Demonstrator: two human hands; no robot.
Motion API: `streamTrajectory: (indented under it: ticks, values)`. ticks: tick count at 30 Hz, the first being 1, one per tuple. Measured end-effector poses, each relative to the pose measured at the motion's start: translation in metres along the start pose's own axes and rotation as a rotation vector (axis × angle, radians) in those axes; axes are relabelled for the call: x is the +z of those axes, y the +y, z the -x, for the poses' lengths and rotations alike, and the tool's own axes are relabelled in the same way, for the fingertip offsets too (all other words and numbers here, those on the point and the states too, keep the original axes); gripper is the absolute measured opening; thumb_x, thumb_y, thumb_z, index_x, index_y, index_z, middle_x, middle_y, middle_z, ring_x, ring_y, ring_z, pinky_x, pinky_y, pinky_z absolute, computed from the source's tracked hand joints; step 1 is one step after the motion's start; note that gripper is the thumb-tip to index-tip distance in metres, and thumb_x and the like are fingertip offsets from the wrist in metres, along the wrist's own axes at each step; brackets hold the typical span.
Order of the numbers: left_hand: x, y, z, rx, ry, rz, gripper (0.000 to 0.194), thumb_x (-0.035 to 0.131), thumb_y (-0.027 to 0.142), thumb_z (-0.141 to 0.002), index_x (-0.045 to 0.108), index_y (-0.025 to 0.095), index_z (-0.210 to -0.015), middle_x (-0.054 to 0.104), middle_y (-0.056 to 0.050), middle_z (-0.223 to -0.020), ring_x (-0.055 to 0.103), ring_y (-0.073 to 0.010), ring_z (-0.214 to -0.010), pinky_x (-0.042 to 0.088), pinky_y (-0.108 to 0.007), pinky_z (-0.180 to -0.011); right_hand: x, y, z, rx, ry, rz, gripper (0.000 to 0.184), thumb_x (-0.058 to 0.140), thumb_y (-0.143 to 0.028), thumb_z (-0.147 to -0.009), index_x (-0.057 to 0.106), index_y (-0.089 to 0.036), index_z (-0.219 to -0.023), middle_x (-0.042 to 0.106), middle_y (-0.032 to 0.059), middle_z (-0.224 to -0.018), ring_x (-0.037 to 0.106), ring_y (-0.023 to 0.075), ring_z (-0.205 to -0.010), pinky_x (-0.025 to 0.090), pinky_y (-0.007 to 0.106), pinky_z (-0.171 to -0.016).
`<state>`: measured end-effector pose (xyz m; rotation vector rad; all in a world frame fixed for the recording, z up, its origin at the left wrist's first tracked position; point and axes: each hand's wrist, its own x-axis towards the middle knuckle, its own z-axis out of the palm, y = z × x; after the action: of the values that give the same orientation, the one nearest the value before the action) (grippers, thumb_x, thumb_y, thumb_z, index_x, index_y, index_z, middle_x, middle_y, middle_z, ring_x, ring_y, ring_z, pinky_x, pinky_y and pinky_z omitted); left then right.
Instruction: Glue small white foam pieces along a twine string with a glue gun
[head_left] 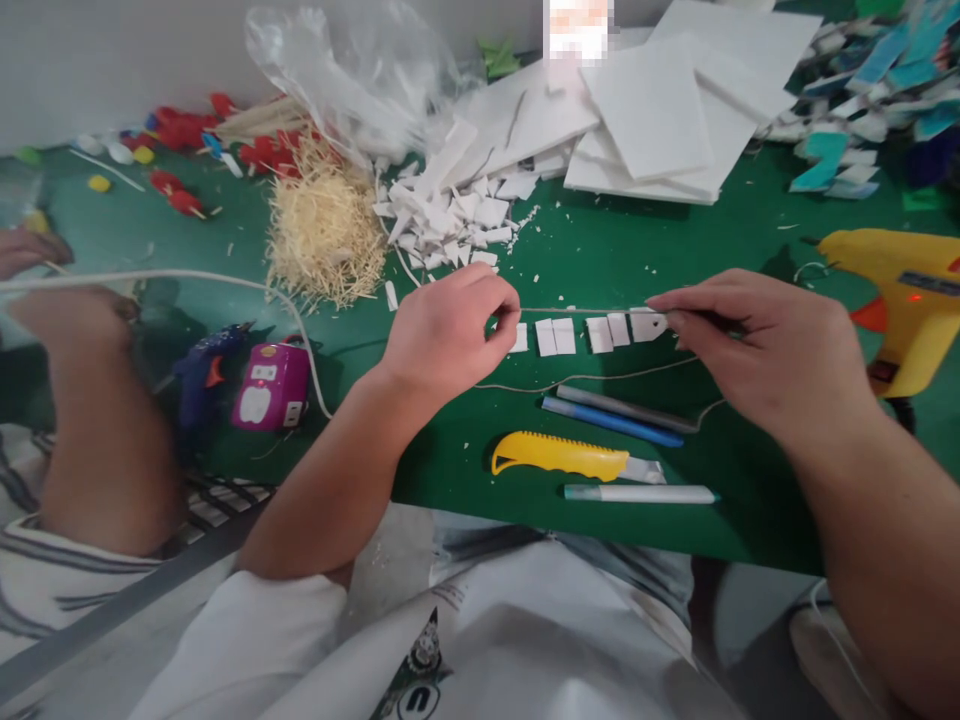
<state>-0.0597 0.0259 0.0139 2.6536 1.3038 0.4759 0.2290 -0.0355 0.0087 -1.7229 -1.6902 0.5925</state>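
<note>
A thin string point(581, 309) runs nearly straight between my two hands, just beyond a row of small white foam pieces point(555, 338). My left hand point(454, 325) is closed in a pinch on the string at the row's left end. Thumb and fingertips of my right hand point(765, 345) pinch the string at the other end, beside a white piece with a dark dot point(646, 324). More string loops back across the table on the near side of the row. Closer to me lie a blue pen point(611, 420), a grey pen point(634, 408), a yellow utility knife point(562, 455) and a white marker point(641, 494).
A yellow glue gun point(900, 290) stands at the right. Foam scraps point(457, 220), foam sheets point(652, 110) and a straw nest point(326, 235) lie beyond. Left are a blue glue gun point(206, 365), a purple power adapter point(271, 385), a white cable point(300, 330) and another person's arm point(105, 420).
</note>
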Motion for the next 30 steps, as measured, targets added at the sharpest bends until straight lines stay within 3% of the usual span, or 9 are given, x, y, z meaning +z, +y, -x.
streamTrajectory:
  ticks: [4, 13, 20, 26, 30]
  values:
    - [-0.006, 0.008, 0.001, -0.068, -0.085, -0.081, 0.021, 0.057, 0.019, -0.096, 0.077, 0.021, -0.093, 0.076, -0.004, -0.094, 0.063, -0.0136, -0.069, 0.046, -0.028, -0.066, -0.001, 0.0, 0.001, 0.009, -0.009, 0.04, 0.02, 0.072, -0.034, -0.089, 0.088, -0.031, -0.1, 0.077, 0.0044, -0.08, 0.062, 0.0205, -0.065, 0.054, 0.038, -0.063]
    - [-0.012, 0.016, -0.002, -0.211, -0.221, -0.169, 0.018, 0.061, 0.018, -0.093, 0.079, 0.021, -0.09, 0.076, -0.005, -0.092, 0.068, -0.0169, -0.078, 0.042, -0.028, -0.064, 0.004, 0.004, 0.002, 0.02, -0.04, 0.036, 0.013, 0.074, -0.038, -0.092, 0.086, -0.033, -0.091, 0.075, 0.0022, -0.074, 0.06, 0.0202, -0.059, 0.052, 0.037, -0.057]
    - [-0.011, 0.021, -0.005, -0.227, -0.287, -0.198, 0.018, 0.062, 0.017, -0.093, 0.08, 0.02, -0.092, 0.077, -0.006, -0.096, 0.069, -0.0184, -0.08, 0.039, -0.028, -0.062, 0.005, 0.001, -0.001, 0.091, -0.034, 0.024, 0.014, 0.076, -0.036, -0.087, 0.087, -0.028, -0.09, 0.055, -0.0014, -0.052, 0.054, 0.0181, -0.052, 0.049, 0.036, -0.058]
    - [-0.011, 0.027, -0.006, -0.268, -0.353, -0.237, 0.016, 0.064, 0.016, -0.095, 0.08, 0.019, -0.095, 0.078, -0.007, -0.099, 0.072, -0.0205, -0.084, 0.04, -0.028, -0.063, 0.004, 0.007, 0.0, 0.078, -0.074, 0.027, 0.022, 0.066, -0.027, -0.09, 0.086, -0.03, -0.099, 0.069, 0.0002, -0.063, 0.058, 0.0194, -0.053, 0.048, 0.036, -0.055]
    - [-0.009, 0.024, -0.003, -0.22, -0.315, -0.248, 0.016, 0.063, 0.017, -0.094, 0.079, 0.019, -0.092, 0.077, -0.005, -0.097, 0.072, -0.0188, -0.081, 0.037, -0.028, -0.059, 0.007, 0.008, -0.003, 0.092, -0.081, 0.059, 0.021, 0.068, -0.029, -0.091, 0.085, -0.03, -0.103, 0.068, -0.0002, -0.064, 0.056, 0.0189, -0.052, 0.047, 0.037, -0.056]
